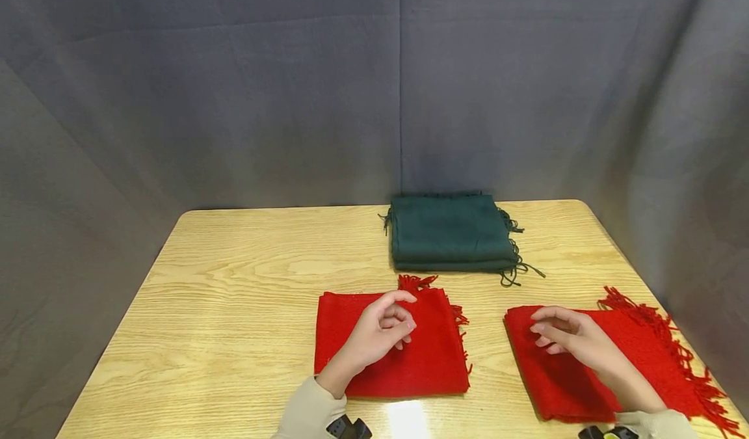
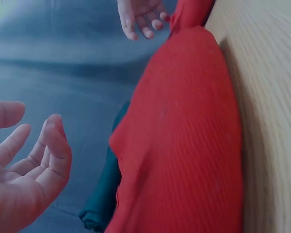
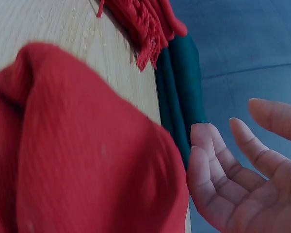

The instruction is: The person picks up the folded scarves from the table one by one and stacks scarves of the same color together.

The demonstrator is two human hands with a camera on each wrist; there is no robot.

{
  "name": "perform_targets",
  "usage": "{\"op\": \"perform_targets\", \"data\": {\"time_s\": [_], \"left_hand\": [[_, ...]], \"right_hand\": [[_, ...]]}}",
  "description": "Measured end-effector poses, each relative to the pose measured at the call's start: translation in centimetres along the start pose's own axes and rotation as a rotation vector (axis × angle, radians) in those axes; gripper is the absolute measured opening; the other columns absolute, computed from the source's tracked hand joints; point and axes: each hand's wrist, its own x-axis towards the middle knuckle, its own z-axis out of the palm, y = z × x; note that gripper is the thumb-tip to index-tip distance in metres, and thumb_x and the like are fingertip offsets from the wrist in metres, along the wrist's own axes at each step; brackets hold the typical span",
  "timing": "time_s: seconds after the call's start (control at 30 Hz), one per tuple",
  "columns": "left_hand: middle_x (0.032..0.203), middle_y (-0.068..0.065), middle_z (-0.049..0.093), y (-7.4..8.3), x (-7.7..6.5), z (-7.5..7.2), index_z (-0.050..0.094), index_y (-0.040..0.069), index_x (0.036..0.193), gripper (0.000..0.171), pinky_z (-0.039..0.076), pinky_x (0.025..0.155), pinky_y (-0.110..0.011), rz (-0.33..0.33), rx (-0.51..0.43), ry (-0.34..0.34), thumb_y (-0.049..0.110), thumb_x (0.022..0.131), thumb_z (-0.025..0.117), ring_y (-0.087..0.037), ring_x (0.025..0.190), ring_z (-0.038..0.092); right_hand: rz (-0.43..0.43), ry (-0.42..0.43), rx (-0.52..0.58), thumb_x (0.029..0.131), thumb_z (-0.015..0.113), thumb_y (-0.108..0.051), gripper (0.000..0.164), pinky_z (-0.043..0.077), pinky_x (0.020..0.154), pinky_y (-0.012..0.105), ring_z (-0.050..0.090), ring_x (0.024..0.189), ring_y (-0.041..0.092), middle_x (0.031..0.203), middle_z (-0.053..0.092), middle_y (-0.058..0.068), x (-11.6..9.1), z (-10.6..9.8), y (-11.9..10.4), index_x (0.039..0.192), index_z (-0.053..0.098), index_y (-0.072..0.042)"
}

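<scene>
Two folded red scarves with fringes lie on the wooden table in the head view. Over the left red scarf [image 1: 409,374] hovers my left hand [image 1: 383,328], fingers loosely curved with nothing in them. My right hand [image 1: 576,341] is above the near-left part of the right red scarf [image 1: 638,348], its fingers relaxed and holding nothing. The left wrist view shows the left hand [image 2: 29,165] beside the scarf [image 2: 179,131], apart from it. In the right wrist view, the right hand [image 3: 247,179] has its fingers spread beside the scarf [image 3: 97,145].
A folded dark green scarf [image 1: 450,231] with fringes lies near the table's back edge, behind the red ones. Bare wood of the table [image 1: 222,309] shows on the left. Grey curtains [image 1: 281,101] hang behind and along both sides.
</scene>
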Motion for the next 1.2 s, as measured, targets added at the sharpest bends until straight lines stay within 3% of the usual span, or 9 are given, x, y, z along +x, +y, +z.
{"op": "perform_targets", "data": {"time_s": [0.17, 0.37, 0.5, 0.67, 0.9, 1.1, 1.2], "left_hand": [[0.088, -0.020, 0.058, -0.3, 0.8, 0.9, 0.046, 0.002, 0.123, 0.038, 0.049, 0.057, -0.026, 0.017, -0.029, -0.014, 0.000, 0.087, 0.057, -0.018, 0.066, 0.059], [0.089, -0.023, 0.058, -0.1, 1.3, 2.1, 0.048, 0.006, 0.123, 0.039, 0.049, 0.056, -0.024, 0.030, -0.071, -0.040, -0.001, 0.086, 0.058, -0.024, 0.066, 0.059], [0.087, -0.020, 0.059, -0.1, 1.6, 2.9, 0.049, 0.008, 0.122, 0.039, 0.049, 0.055, -0.025, 0.040, -0.071, -0.067, -0.002, 0.085, 0.058, -0.027, 0.065, 0.059], [0.086, -0.015, 0.060, 0.0, 2.2, 4.0, 0.047, 0.008, 0.124, 0.042, 0.051, 0.057, -0.025, 0.032, -0.043, -0.115, -0.001, 0.085, 0.059, -0.031, 0.067, 0.060], [0.088, -0.008, 0.060, 0.0, 2.8, 5.3, 0.041, 0.010, 0.131, 0.048, 0.052, 0.059, -0.026, 0.026, -0.009, -0.172, 0.001, 0.086, 0.058, -0.032, 0.068, 0.060], [0.104, -0.003, 0.057, -0.2, 3.4, 6.4, 0.034, 0.019, 0.136, 0.057, 0.051, 0.064, -0.023, -0.030, 0.066, -0.293, 0.005, 0.087, 0.059, -0.014, 0.077, 0.064], [0.111, -0.001, 0.054, -0.4, 3.7, 7.2, 0.034, 0.023, 0.136, 0.057, 0.050, 0.066, -0.021, -0.052, 0.095, -0.315, 0.008, 0.087, 0.060, -0.006, 0.080, 0.062]], "right_hand": [[-0.014, 0.014, -0.001, 0.091, 0.054, -0.008, 0.027, 0.052, 0.063, 0.029, 0.062, 0.074, 0.017, 0.091, 0.066, -0.003, -0.2, -1.3, 0.7, 0.113, 0.053, 0.008], [-0.027, 0.035, -0.009, 0.091, 0.053, -0.007, 0.022, 0.052, 0.062, 0.028, 0.061, 0.072, 0.015, 0.089, 0.066, -0.004, -0.7, -2.6, 1.4, 0.112, 0.059, -0.009], [0.017, 0.067, -0.040, 0.092, 0.052, -0.011, 0.025, 0.052, 0.062, 0.029, 0.062, 0.073, 0.015, 0.089, 0.064, -0.005, -1.0, -3.7, 1.8, 0.111, 0.057, -0.027], [0.054, 0.098, -0.072, 0.093, 0.051, -0.014, 0.028, 0.052, 0.062, 0.029, 0.062, 0.073, 0.016, 0.088, 0.064, -0.006, -1.5, -5.3, 2.3, 0.108, 0.054, -0.037], [0.119, 0.119, -0.064, 0.094, 0.051, -0.017, 0.029, 0.052, 0.062, 0.029, 0.063, 0.073, 0.017, 0.087, 0.064, -0.008, -1.9, -7.0, 3.0, 0.102, 0.051, -0.045], [0.168, 0.127, -0.077, 0.094, 0.050, -0.020, 0.026, 0.051, 0.063, 0.029, 0.063, 0.073, 0.015, 0.087, 0.063, -0.010, -2.3, -8.3, 3.9, 0.099, 0.050, -0.046], [0.205, 0.138, -0.097, 0.094, 0.050, -0.024, 0.023, 0.051, 0.063, 0.029, 0.062, 0.074, 0.013, 0.087, 0.062, -0.009, -2.5, -9.1, 4.4, 0.097, 0.049, -0.047]]}}
